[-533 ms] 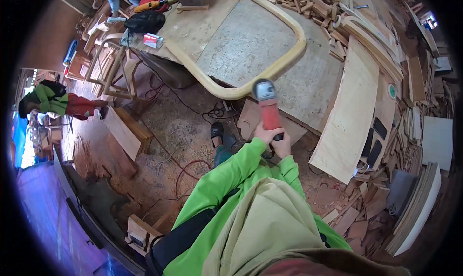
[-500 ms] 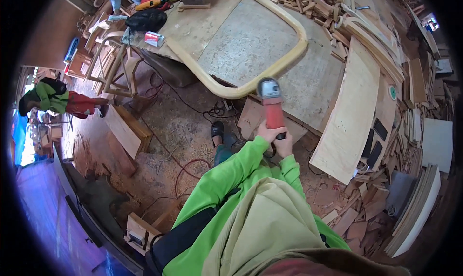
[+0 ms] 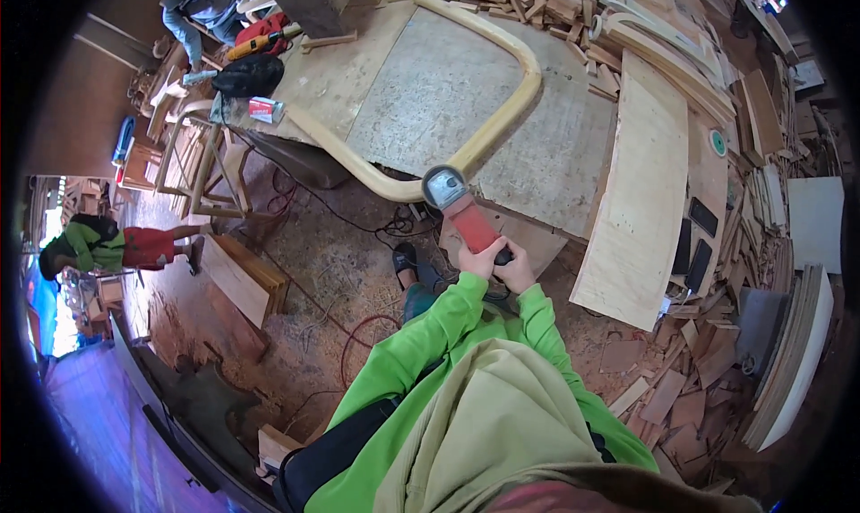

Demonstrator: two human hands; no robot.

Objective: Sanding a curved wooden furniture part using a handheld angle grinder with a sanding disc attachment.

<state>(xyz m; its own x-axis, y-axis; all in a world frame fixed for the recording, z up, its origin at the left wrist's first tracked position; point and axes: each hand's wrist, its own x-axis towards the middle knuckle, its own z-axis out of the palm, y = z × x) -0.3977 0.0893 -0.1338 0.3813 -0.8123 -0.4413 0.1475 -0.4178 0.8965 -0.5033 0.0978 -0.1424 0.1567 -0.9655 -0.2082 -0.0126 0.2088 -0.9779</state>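
While both hands, left hand [image 3: 479, 260] and right hand [image 3: 518, 271], clench the red angle grinder [image 3: 459, 206], its disc meets the curved wooden frame [image 3: 488, 128] on the workbench [image 3: 430, 92]; I'd keep that 2-handed grip and light, even pressure.

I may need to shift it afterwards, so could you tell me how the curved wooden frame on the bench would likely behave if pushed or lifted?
The curved wooden frame looks thick and solid, so probably stiff. It lies flat on the workbench, so it should slide, not roll. Its long open loop likely makes it awkward to lift one-handed.
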